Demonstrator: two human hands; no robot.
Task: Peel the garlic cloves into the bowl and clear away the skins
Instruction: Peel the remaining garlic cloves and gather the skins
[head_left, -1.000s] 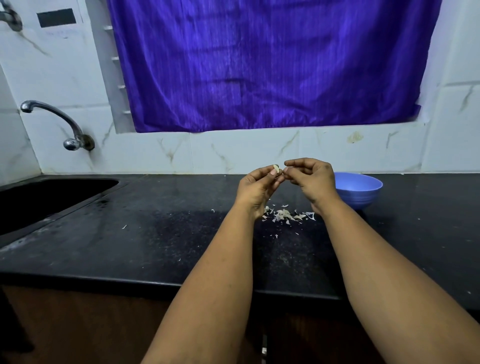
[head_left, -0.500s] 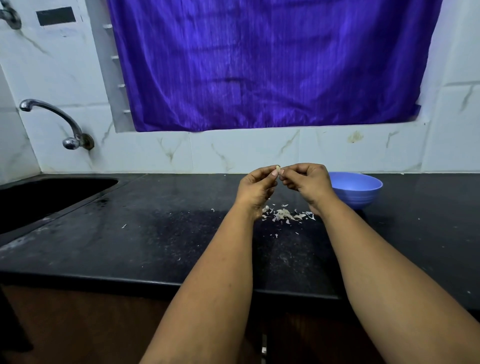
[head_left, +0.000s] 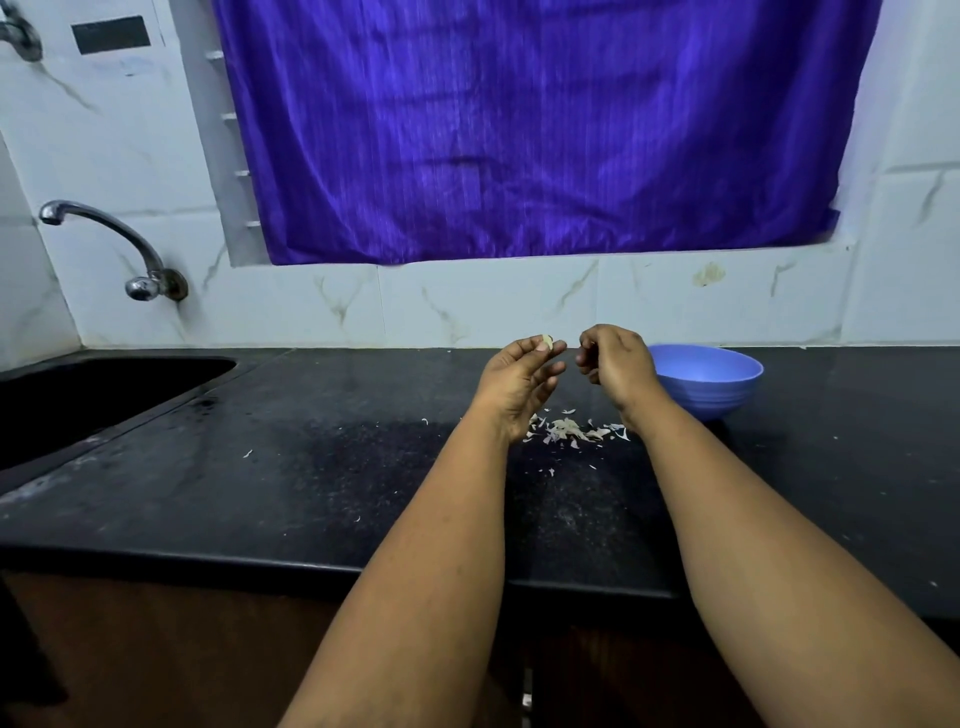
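Our left hand (head_left: 519, 384) pinches the small pale garlic clove (head_left: 547, 342) at its fingertips; our right hand (head_left: 613, 364), fingers curled, holding nothing that we can see, is nearer the round blue plastic bowl (head_left: 727, 387) at far right.

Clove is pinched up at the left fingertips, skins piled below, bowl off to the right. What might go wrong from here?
1. The left hand holds the garlic clove only at its fingertips, above the counter, not the blue bowl; a slipped grip would likely drop it among the skins.
2. The skins are light and scattered; a forearm crossing to the bowl may spread them.
3. Whether the right hand holds a peel cannot be told; it might fall in the bowl.
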